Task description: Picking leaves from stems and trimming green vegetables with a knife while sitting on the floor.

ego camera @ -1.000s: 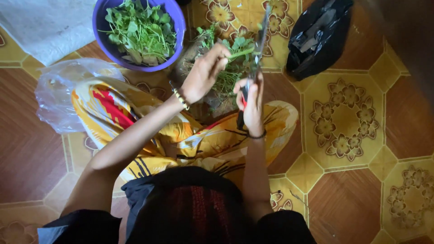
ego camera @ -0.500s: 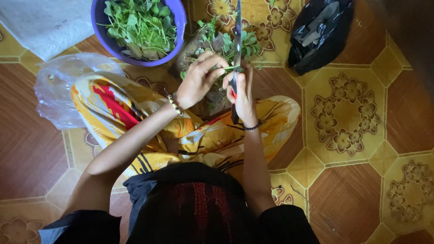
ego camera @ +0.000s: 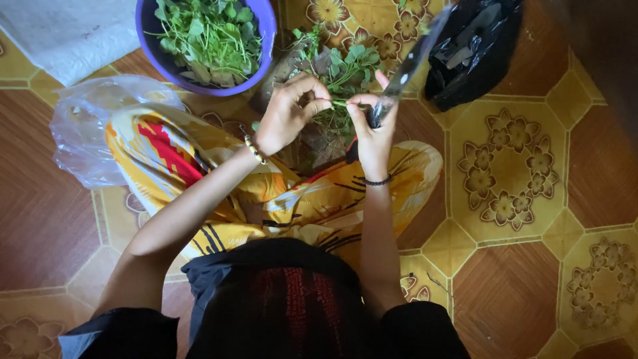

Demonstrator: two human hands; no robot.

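Right now the person is sitting on the tiled floor (ego camera: 512, 266) and working in the upper middle of the frame. The left hand (ego camera: 289, 113) is curling in, with its fingers pinching shut on a thin green stem (ego camera: 337, 104). The right hand (ego camera: 373, 133) is closing tight around the dark handle of a knife (ego camera: 409, 66), and its thumb and first finger are also touching the stem. The stem is lying sideways between the two hands, so its long line is running left to right. The knife blade is pointing up and to the right, away from the body, so it is crossing the stem at a slant. Both hands are almost touching each other, with the left hand on the left end of the stem and the right hand on the right end. Just above the hands, a pile of leafy greens (ego camera: 345, 63) is lying on the floor. A purple bowl (ego camera: 149, 50) with more greens in it is sitting at the upper left. A black bag (ego camera: 475, 46) is sitting at the upper right. A clear bag (ego camera: 83, 126) is lying at the left, beside the person's knee. A beaded band is sitting on each wrist.
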